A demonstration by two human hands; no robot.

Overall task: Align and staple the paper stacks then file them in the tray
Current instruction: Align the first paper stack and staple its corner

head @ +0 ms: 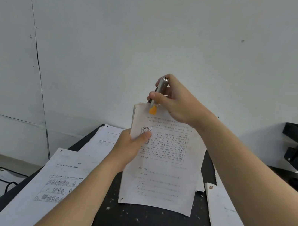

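Both hands' fingers curled: left hand [129,147] round paper stack [163,166], right hand [175,101] prob. round stapler [159,93].

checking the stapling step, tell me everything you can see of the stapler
The stapler is slim, with a silver metal body and an orange tip at its lower end. It is held nearly upright in the air, tilted a little, its orange end over the top left corner of the raised paper stack. The right hand grips it, thumb across the front. Whether it is biting the paper cannot be told.
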